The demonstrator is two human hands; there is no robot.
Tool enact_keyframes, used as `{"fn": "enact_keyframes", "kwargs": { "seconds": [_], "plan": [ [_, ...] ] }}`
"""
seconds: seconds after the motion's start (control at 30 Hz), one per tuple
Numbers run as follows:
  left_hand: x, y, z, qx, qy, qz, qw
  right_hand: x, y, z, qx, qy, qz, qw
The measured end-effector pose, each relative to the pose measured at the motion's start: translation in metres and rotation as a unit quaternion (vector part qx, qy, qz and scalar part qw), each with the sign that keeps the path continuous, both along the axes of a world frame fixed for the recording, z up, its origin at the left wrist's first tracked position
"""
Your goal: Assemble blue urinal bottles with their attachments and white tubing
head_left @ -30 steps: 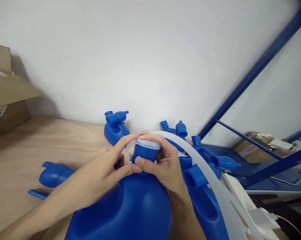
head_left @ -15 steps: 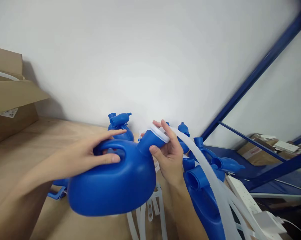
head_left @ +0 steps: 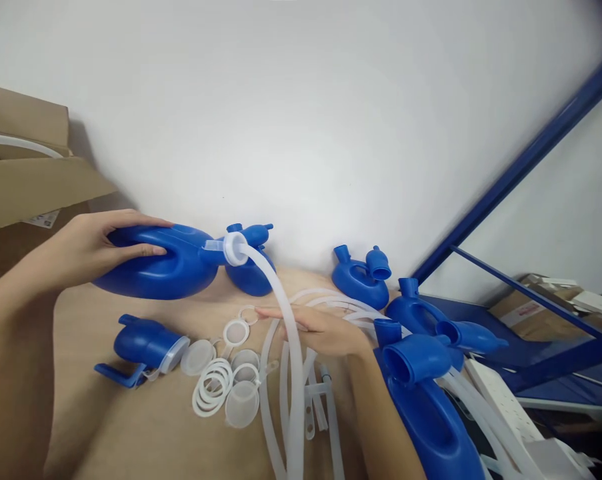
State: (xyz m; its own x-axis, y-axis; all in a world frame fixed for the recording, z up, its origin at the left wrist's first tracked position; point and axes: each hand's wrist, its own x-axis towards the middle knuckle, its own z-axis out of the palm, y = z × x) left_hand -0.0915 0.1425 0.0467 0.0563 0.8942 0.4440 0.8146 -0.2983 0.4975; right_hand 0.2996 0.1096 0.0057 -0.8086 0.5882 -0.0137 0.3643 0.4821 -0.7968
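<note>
My left hand grips the handle of a blue urinal bottle, held above the table at the left and tilted with its mouth to the right. A white cap covers the mouth. From it a translucent hose curves down to the bottom edge. Behind the hose, my right hand has its fingers stretched out and holds nothing visible. Below them lie white tubes. Just left are loose white rings and translucent discs. A blue spouted adapter lies under the bottle.
Several more blue bottles stand along the wall and at the right, including a near one. An open cardboard box sits at the left. A white power strip and blue metal frame are at the right.
The bottle has moved left and up, turning its capped mouth toward me. My right hand has let go of the cap and lowered toward the tubes. The loose rings and discs are now uncovered.
</note>
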Motion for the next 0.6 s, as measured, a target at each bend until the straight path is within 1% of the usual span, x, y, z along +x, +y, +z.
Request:
{"fn": "enact_keyframes", "kwargs": {
  "seconds": [0.07,0.1,0.13,0.2,0.27,0.3,0.33,0.4,0.47,0.53,0.6],
  "plan": [
    [-0.012,0.007,-0.006,-0.038,-0.012,0.024,0.999,-0.008,0.004,-0.011,-0.103,0.091,0.031,0.990],
    [-0.019,0.012,-0.010,-0.056,-0.018,0.029,0.998,-0.012,0.006,-0.016,-0.162,0.135,0.034,0.977],
    [-0.025,0.016,-0.014,-0.068,-0.023,0.035,0.997,-0.017,0.007,-0.021,-0.224,0.172,0.031,0.959],
    [-0.040,0.025,-0.024,-0.083,-0.028,0.050,0.995,-0.026,0.008,-0.027,-0.337,0.233,0.013,0.912],
    [-0.057,0.033,-0.034,-0.103,-0.023,0.067,0.992,-0.034,0.005,-0.029,-0.414,0.278,-0.009,0.867],
    [-0.064,0.037,-0.039,-0.118,-0.018,0.073,0.990,-0.038,0.003,-0.028,-0.436,0.293,-0.018,0.851],
    [-0.071,0.039,-0.043,-0.132,-0.013,0.079,0.988,-0.042,-0.001,-0.027,-0.451,0.300,-0.023,0.840],
    [-0.081,0.041,-0.051,-0.149,-0.009,0.091,0.985,-0.050,-0.013,-0.026,-0.469,0.286,-0.022,0.835],
    [-0.085,0.040,-0.055,-0.143,-0.026,0.112,0.983,-0.056,-0.030,-0.025,-0.483,0.247,-0.011,0.840],
    [-0.083,0.036,-0.057,-0.129,-0.068,0.142,0.979,-0.058,-0.047,-0.028,-0.495,0.198,0.000,0.846],
    [-0.078,0.032,-0.058,-0.119,-0.133,0.175,0.968,-0.055,-0.065,-0.030,-0.500,0.155,0.007,0.852]
  ]
}}
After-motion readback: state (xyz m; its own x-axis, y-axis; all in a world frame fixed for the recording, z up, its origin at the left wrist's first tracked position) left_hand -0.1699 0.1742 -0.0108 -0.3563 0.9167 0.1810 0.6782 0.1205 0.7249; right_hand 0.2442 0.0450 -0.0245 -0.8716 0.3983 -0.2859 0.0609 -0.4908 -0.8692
